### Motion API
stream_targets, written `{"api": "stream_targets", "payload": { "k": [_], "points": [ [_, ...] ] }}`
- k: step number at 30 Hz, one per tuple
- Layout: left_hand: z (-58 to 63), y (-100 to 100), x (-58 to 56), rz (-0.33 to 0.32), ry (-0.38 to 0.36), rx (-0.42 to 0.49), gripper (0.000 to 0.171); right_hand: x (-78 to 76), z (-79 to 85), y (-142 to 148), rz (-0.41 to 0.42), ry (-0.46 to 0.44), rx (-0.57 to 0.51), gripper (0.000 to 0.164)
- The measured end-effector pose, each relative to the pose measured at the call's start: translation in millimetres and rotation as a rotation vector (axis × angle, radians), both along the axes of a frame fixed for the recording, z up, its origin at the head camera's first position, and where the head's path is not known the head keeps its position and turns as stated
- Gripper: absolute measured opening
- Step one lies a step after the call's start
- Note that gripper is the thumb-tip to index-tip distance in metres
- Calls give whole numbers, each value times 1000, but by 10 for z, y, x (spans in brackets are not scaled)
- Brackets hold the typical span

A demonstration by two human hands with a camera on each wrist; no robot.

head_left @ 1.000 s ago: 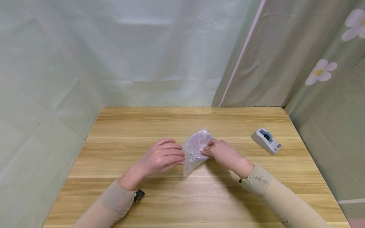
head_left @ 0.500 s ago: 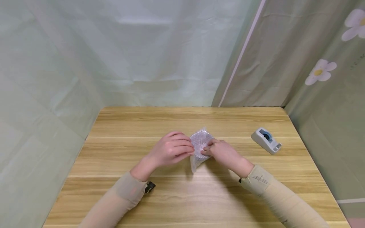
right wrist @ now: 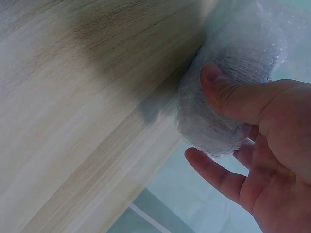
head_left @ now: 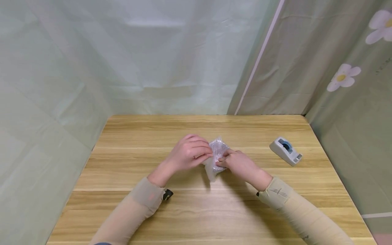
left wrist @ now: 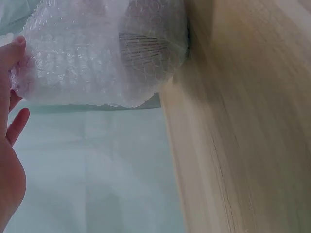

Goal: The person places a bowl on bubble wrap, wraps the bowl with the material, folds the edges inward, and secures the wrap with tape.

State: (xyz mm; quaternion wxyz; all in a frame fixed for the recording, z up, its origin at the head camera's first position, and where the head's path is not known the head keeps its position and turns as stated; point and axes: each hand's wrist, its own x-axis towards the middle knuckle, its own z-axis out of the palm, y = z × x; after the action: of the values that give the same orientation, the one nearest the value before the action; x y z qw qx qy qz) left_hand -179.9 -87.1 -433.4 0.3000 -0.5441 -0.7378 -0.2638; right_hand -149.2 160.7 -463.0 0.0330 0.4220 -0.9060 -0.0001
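In the head view, a clear bubble wrap sheet [head_left: 218,147] is folded around a rounded object at mid-table. Dark fine lines on the wrapped object [left wrist: 143,51] show through the plastic in the left wrist view; its kind is hidden. My left hand [head_left: 192,151] pinches the loose edge of the wrap between thumb and fingers, holding that flap drawn over the object. From the right, my right hand [head_left: 242,166] grips the bundle, its thumb [right wrist: 226,92] pressed on the wrapped side and the other fingers beneath and beyond it.
A grey tape dispenser [head_left: 286,151] with a blue-cored roll stands to the right on the wooden table [head_left: 196,214]. Pale curtains [head_left: 171,68] hang behind the table's far edge and along both sides.
My left hand has moved right and slightly away from me, bringing the wrap's free edge over the object toward my right hand. The right hand keeps its place.
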Motion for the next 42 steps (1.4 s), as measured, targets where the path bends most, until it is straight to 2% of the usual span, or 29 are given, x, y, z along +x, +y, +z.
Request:
{"api": "stream_targets", "payload": {
  "k": [11, 19, 28, 38, 42],
  "points": [
    [-21, 148, -139, 101, -69, -46, 11, 8, -8, 12, 11, 25, -8, 29],
    [-95, 258, -233, 176, -169, -33, 13, 7, 2, 8, 21, 46, -30, 18],
    [-192, 354, -347, 252, -295, -74, 13, -3, -24, 8, 14, 46, -5, 18],
    [-275, 447, -402, 369, -479, -212, 14, -15, -39, -2, -8, 55, 17, 17],
    [-319, 480, -418, 399, -516, -256, 13, -7, -24, -2, 0, 69, 27, 18]
  ]
}}
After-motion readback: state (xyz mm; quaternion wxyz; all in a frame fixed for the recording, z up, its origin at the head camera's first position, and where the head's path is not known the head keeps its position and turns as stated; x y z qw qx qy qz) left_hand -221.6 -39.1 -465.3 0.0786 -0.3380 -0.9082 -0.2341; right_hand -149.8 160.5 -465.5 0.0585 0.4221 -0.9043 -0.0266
